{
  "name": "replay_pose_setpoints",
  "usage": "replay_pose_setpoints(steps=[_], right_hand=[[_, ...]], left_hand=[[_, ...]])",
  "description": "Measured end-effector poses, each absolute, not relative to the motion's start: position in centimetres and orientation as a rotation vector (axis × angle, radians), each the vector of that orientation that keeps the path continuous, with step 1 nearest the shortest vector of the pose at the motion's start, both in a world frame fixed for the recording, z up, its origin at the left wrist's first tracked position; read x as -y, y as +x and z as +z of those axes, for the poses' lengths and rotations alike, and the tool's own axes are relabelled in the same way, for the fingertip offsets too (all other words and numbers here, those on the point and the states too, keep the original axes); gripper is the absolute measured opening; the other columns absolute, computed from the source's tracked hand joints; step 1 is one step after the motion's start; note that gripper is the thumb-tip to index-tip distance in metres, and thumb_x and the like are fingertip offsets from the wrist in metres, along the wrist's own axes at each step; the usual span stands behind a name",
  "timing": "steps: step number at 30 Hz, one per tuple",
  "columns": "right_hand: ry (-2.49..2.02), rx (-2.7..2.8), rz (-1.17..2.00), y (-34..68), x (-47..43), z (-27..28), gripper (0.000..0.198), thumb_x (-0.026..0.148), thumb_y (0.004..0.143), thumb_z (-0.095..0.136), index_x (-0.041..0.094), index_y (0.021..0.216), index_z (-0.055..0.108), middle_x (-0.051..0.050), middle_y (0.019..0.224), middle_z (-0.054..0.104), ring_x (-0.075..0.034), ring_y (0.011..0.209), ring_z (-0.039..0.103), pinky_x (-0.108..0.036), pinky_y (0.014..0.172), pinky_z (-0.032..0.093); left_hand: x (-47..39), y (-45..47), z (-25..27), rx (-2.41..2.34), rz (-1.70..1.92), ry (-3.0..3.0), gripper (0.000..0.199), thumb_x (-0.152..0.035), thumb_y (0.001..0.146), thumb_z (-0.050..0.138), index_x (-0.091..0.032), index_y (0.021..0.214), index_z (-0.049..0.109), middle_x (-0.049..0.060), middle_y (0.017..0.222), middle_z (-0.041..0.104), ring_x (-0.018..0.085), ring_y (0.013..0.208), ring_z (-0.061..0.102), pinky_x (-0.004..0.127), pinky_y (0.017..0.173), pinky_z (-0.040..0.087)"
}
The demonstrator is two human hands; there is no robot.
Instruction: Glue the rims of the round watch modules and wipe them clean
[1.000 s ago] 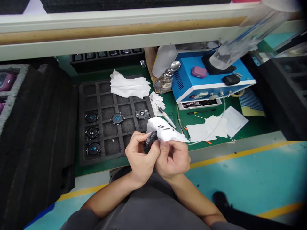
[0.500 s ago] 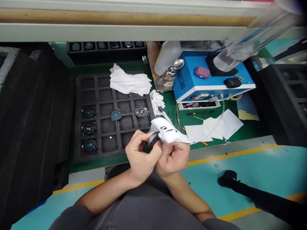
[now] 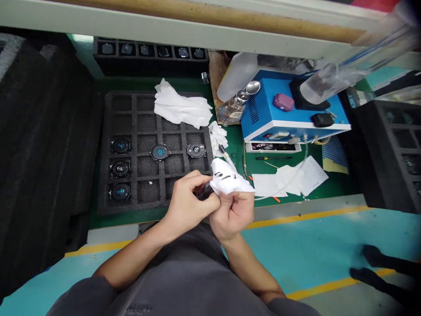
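My left hand [image 3: 187, 202] is closed, thumb and fingers pinching a dark round watch case [image 3: 206, 190] at its edge. Part of the case is covered by my fingers and by a white cloth [image 3: 228, 176]. That cloth, streaked with black marks, is bunched in my right hand [image 3: 233, 215] and lies against the watch. Both hands meet just in front of the bench edge. To their left is a black foam tray [image 3: 134, 118], where several round smartwatch bodies sit in separate compartments, among them one in the middle column [image 3: 160, 152].
A blue machine [image 3: 263, 109] with a clear tube stands at the back right, beside a metal-topped dispenser bottle [image 3: 232, 109] and a white bottle [image 3: 237, 77]. White wipes [image 3: 182, 107] lie across the tray. Stacked black foam [image 3: 49, 166] rises at left. Another person's legs [image 3: 378, 267] show at lower right.
The view has shifted slightly. The cloth now covers more of the watch, which is turned further out of sight between my hands. The other person's legs have changed position.
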State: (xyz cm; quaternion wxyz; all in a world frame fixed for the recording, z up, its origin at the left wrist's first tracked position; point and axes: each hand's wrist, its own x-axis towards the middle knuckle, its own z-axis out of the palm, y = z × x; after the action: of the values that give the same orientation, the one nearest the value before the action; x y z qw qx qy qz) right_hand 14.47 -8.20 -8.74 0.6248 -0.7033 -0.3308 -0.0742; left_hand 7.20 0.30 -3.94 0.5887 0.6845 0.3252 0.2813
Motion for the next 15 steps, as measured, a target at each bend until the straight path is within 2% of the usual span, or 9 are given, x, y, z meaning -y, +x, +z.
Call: replay_pose_setpoints(steps=[2,5,9,12,15], right_hand=[[-1.479,0.544,0.086,14.9,7.6,-7.7,0.006,0.028,0.095,0.065,0.024,0.091,0.061,0.002,0.085,0.065,-0.014,0.08,0.064,-0.028,0.077,0.053],[-1.184,0.242,0.387,16.4,6.8,-5.4,0.015,0.035,0.092,0.07,0.023,0.097,0.063,0.001,0.09,0.066,-0.013,0.083,0.064,-0.027,0.08,0.053],[-1.05,0.101,0.671,18.3,6.6,-3.5,0.022,0.038,0.087,0.076,0.021,0.097,0.064,-0.001,0.096,0.068,-0.013,0.086,0.063,-0.026,0.077,0.053],[-1.091,0.098,0.666,18.1,6.7,-3.7,0.027,0.041,0.085,0.076,0.021,0.096,0.06,-0.001,0.091,0.066,-0.014,0.078,0.061,-0.027,0.07,0.052],[-1.191,0.171,0.482,17.0,6.8,-4.4,0.028,0.043,0.088,0.073,0.022,0.097,0.057,0.001,0.084,0.063,-0.013,0.073,0.059,-0.027,0.068,0.052]], left_hand=[[-1.1,6.8,-4.5,-0.757,0.547,1.556,0.017,-0.013,0.067,0.069,-0.016,0.079,0.08,-0.002,0.065,0.057,0.011,0.06,0.049,0.024,0.055,0.036],[-2.2,5.8,-5.3,-0.852,0.562,1.355,0.026,-0.016,0.066,0.074,-0.016,0.091,0.078,0.002,0.078,0.072,0.015,0.07,0.063,0.026,0.066,0.049],[-3.1,5.0,-5.5,-0.916,0.753,1.222,0.018,-0.019,0.067,0.083,-0.016,0.082,0.074,0.002,0.079,0.074,0.015,0.075,0.066,0.024,0.073,0.053],[-2.6,5.3,-5.4,-0.852,0.816,1.181,0.015,-0.02,0.072,0.082,-0.017,0.086,0.076,0.002,0.081,0.073,0.014,0.076,0.065,0.023,0.072,0.052],[-1.6,6.0,-5.2,-0.779,0.881,1.228,0.014,-0.017,0.074,0.08,-0.018,0.089,0.079,0.002,0.079,0.07,0.013,0.074,0.062,0.022,0.069,0.05]])
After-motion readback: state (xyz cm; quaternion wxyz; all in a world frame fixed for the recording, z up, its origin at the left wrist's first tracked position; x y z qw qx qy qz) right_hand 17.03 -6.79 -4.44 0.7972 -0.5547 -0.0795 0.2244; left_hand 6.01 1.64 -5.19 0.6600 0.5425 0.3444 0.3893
